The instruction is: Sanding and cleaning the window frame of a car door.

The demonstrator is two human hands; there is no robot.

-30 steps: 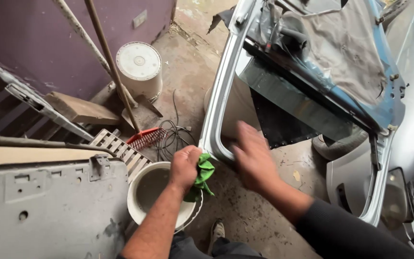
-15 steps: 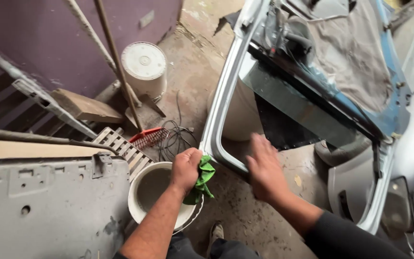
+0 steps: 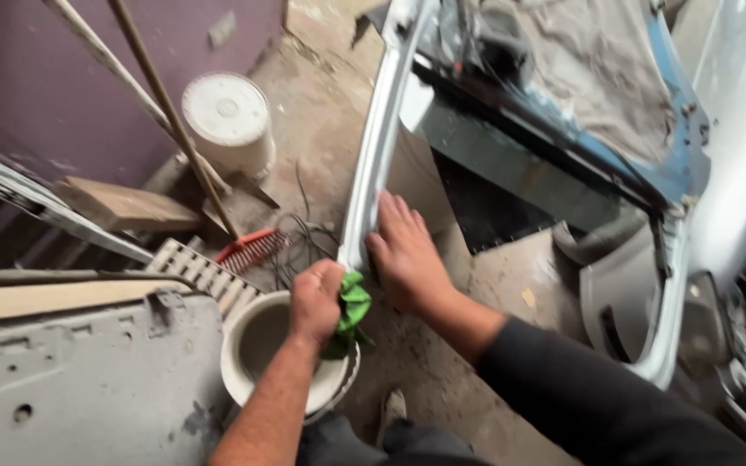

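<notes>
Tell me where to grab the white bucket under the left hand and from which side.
Take the white bucket by its rim, best on the bare arc toward the grey panel. It stands upright with its mouth open, so a grip over the lip from above fits. The left hand with the green cloth covers the opposite edge, and no handle is clearly visible.

Soft, even daylight — slight motion blur, faint shadows.

Quick count: two buckets, an open one (image 3: 261,354) right under the hands and a lidded white one (image 3: 228,121) farther off. One green rag (image 3: 351,306) in the left hand (image 3: 317,298). One red rake (image 3: 248,248), two long poles (image 3: 144,95).
</notes>
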